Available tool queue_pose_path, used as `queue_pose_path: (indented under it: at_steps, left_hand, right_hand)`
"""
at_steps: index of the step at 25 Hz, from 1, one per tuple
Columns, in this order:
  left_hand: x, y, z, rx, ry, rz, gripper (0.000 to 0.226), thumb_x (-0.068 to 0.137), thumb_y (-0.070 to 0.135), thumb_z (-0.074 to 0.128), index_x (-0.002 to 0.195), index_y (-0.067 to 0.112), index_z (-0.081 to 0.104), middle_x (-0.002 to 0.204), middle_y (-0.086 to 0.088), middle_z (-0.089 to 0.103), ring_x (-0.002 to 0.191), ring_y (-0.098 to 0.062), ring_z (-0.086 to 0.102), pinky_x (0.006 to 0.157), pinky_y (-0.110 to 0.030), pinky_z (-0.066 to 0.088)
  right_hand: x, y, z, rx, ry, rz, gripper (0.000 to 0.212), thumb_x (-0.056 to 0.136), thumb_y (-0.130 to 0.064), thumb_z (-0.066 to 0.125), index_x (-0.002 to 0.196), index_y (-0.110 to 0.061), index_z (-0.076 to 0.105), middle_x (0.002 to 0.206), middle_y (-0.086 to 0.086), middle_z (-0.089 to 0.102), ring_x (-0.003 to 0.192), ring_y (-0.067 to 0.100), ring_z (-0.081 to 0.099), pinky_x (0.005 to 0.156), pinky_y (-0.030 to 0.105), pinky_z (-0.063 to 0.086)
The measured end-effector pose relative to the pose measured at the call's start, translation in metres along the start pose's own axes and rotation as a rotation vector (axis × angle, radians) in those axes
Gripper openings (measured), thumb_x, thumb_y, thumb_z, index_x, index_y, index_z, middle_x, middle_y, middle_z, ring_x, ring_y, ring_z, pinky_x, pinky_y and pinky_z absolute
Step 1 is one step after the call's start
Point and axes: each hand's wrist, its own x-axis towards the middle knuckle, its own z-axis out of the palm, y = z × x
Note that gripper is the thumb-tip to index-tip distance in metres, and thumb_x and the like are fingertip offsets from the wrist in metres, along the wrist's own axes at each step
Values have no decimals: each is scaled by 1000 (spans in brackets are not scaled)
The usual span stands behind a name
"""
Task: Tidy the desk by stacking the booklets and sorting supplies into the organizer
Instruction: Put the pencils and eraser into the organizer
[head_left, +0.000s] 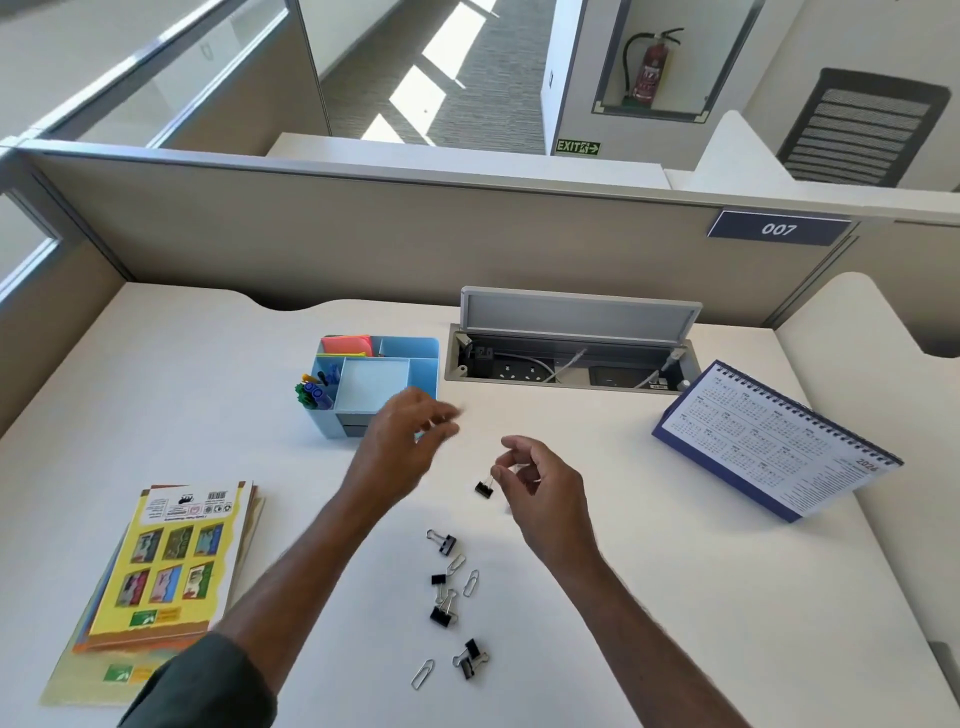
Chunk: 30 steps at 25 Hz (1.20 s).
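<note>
Booklets (171, 566) with yellow covers already lie stacked, left of both hands. Right fingers (500, 470) pinch one small black binder clip (483, 488) above the desk (675, 597); left fingers (439, 421), blurred, hang loosely curled near the blue plastic organizer (415, 358). Below them, loose black clips and silver paper clips (452, 597) remain unsorted.

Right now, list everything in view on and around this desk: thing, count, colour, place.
organizer: one, light blue, desk centre-back, holds markers and sticky notes
booklets: one stack, yellow on top, desk left
binder clips: about six loose, black, desk front-centre
held binder clip: one, black, pinched by right hand
paper clips: about four, silver, among binder clips
desk calendar: one, white and blue, desk right
cable box: one, grey, lid open, desk back
fire extinguisher: one, red, wall niche
left hand: blurred, by organizer
right hand: above desk centre
</note>
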Motion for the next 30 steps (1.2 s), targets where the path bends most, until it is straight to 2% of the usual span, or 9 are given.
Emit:
queue_pose_path:
  at_steps: [2,4,6,10,12,16,18,22,30]
  left_hand:
    - [18,-11,-9,-66,144,-80,30,89,12,75,119,15,70,92,-1,66,80,-18,65,77,-42,57]
    - [38,-24,-21,-94,246,-176,45,90,9,72,132,21,59,94,1,66,79,-16,67,76,-35,58]
    - [60,-37,-32,-85,329,-172,52,90,6,70,137,23,53,95,-2,65,77,-18,66,74,-30,54]
    - [101,-58,-42,44,461,-145,18,94,7,62,112,10,62,93,-8,69,82,-30,65,73,-34,48]
    - [113,-63,-41,134,447,-190,8,97,13,58,103,13,64,93,-7,72,83,-33,64,70,-38,48]
    - [125,-75,-32,441,308,-197,11,100,17,56,101,14,66,90,-12,74,83,-42,63,65,-40,44]
    - [127,-83,-27,541,249,-165,14,100,14,57,102,11,70,94,-17,74,86,-43,62,69,-40,41]
    - [123,-99,-20,680,181,-74,14,95,8,65,97,9,78,102,-11,73,94,-33,56,76,-43,41]
    - [119,-113,-10,783,44,-131,18,96,16,66,108,12,78,130,-13,66,119,-34,51,94,-49,40]
  right_hand:
    - [-7,20,3,-39,-13,35,25,89,-13,70,113,-20,66,89,-10,69,68,9,62,64,23,53]
    - [-14,41,8,-80,-31,86,24,88,-16,70,110,-25,66,89,-10,70,71,11,61,67,23,52]
    - [-20,60,12,-128,-48,164,22,87,-21,69,108,-28,66,89,-12,69,72,9,61,68,24,52]
    - [-24,88,16,-295,31,312,12,86,-28,68,97,-29,65,81,-13,67,72,6,61,65,27,46]
    - [-24,94,16,-375,62,394,15,86,-34,67,97,-25,64,80,-9,66,76,12,62,65,27,45]
    - [-19,103,19,-450,72,472,26,85,-42,66,101,-22,62,84,-7,67,83,18,63,66,27,43]
    - [-16,105,22,-469,69,484,29,85,-45,65,102,-22,62,90,-6,67,87,18,63,67,27,43]
    - [-13,106,25,-496,43,493,31,83,-48,64,101,-23,59,95,-6,65,90,17,62,69,28,44]
    - [-6,105,32,-596,31,465,34,85,-49,63,98,-18,56,99,-2,63,94,21,62,66,29,37]
